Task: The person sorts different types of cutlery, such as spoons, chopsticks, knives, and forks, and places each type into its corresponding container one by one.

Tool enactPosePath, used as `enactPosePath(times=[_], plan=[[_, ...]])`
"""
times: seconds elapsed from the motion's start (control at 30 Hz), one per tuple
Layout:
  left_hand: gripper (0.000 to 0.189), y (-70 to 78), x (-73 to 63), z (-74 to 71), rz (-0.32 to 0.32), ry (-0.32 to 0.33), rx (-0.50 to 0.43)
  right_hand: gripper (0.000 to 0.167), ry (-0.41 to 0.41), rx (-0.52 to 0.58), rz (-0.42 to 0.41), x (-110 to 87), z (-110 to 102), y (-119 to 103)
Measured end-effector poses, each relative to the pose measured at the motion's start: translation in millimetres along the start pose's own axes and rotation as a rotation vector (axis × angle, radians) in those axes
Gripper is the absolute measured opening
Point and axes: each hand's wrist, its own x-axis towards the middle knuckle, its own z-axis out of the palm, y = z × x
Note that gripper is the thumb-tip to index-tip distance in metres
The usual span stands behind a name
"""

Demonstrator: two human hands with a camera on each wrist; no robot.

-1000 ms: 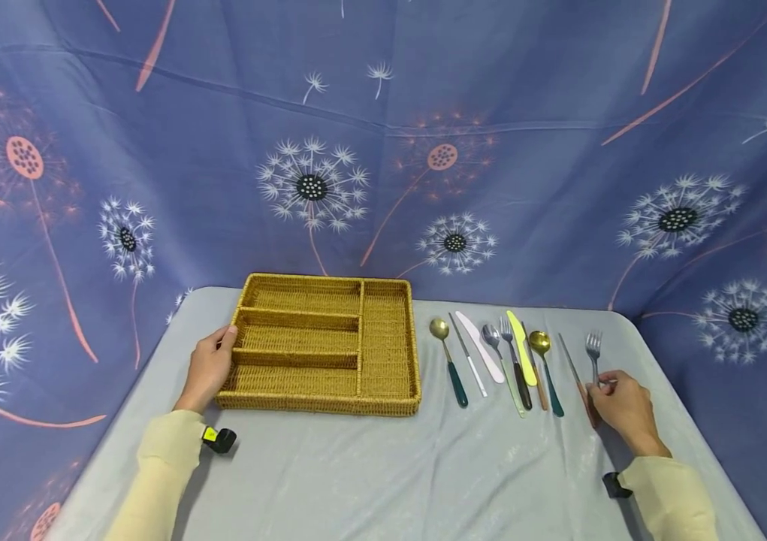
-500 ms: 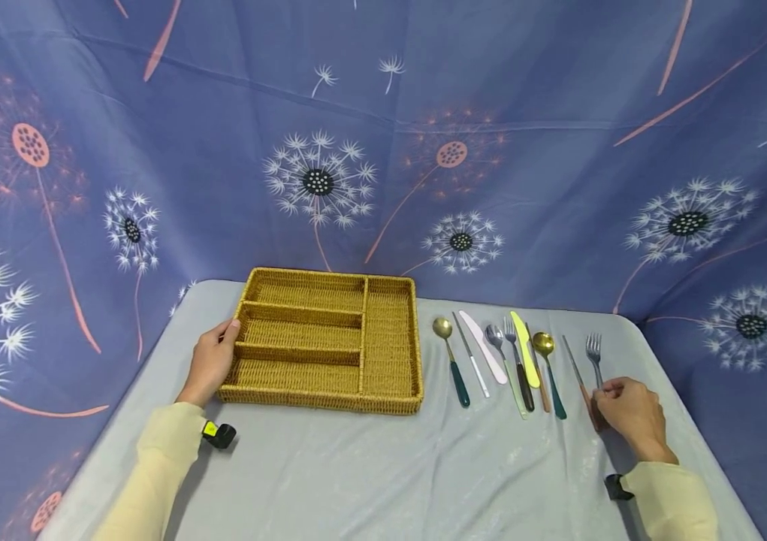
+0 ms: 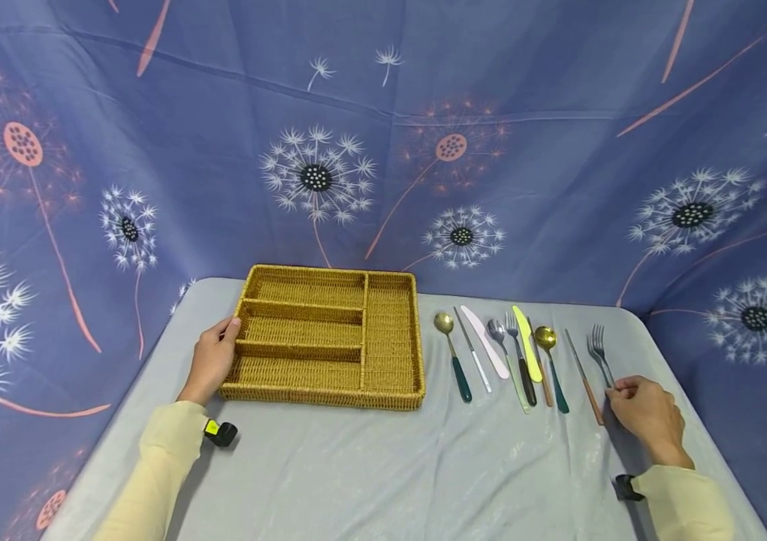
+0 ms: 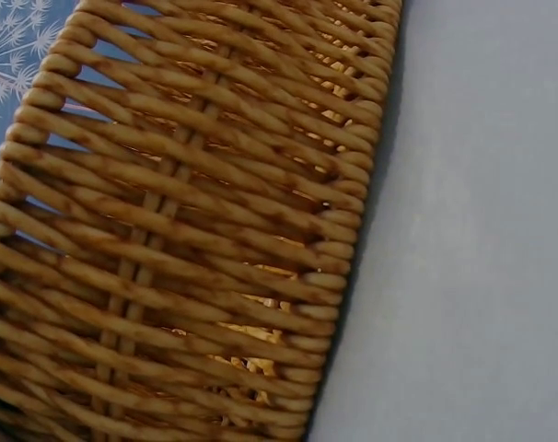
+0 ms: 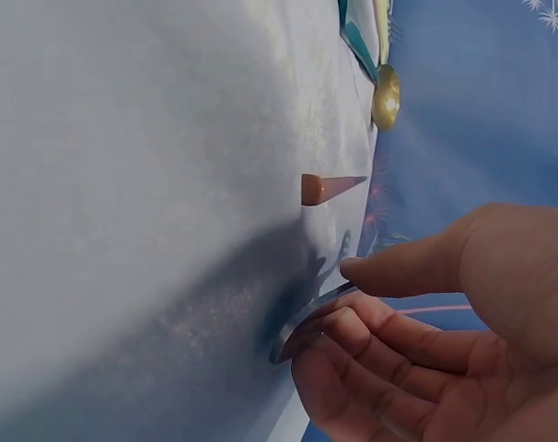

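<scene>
A woven wicker cutlery tray (image 3: pixel 329 397) with several compartments, none holding cutlery, sits at the table's left. My left hand (image 3: pixel 209 362) grips its left rim; the weave of the tray wall (image 4: pixel 187 221) fills much of the left wrist view. My right hand (image 3: pixel 650 415) pinches a silver fork (image 3: pixel 599 343) by its handle between thumb and fingers, tines pointing to the back. The fork's dark shadow falls beside it on the cloth. In the right wrist view, the fork handle's end (image 5: pixel 302 322) pokes out beyond the fingertips. Left of this hand lies a brown-handled table knife (image 3: pixel 584 379).
Between tray and right hand several pieces lie in a row: a gold spoon (image 3: pixel 453 353), a pink knife (image 3: pixel 484 342), a silver spoon (image 3: pixel 496 330), a black-handled fork (image 3: pixel 521 364), a yellow knife (image 3: pixel 526 346) and another gold spoon (image 3: pixel 547 340). A patterned blue cloth (image 3: pixel 356 188) hangs behind the table.
The fork has come up off the cloth in my right hand, its shadow now apart from it, and the hand has shifted slightly right. My left hand stays on the tray.
</scene>
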Motion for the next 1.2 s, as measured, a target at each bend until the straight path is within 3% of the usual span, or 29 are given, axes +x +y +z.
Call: enactPosePath(times=[0.77, 1.0, 1.2], plan=[[0.075, -0.6, 0.3, 1.0, -0.006, -0.005, 0.010, 0.029, 0.030, -0.004, -0.061, -30.7, -16, -11], [0.074, -2.9, 1.5, 2.0, 0.013, -0.010, 0.033, 0.028, 0.043, 0.006, -0.110, -38.1, -20, -28], [0.074, -3.0, 3.0, 0.9, 0.009, -0.008, 0.030, 0.020, 0.071, 0.026, -0.232, -41.6, -12, -58]])
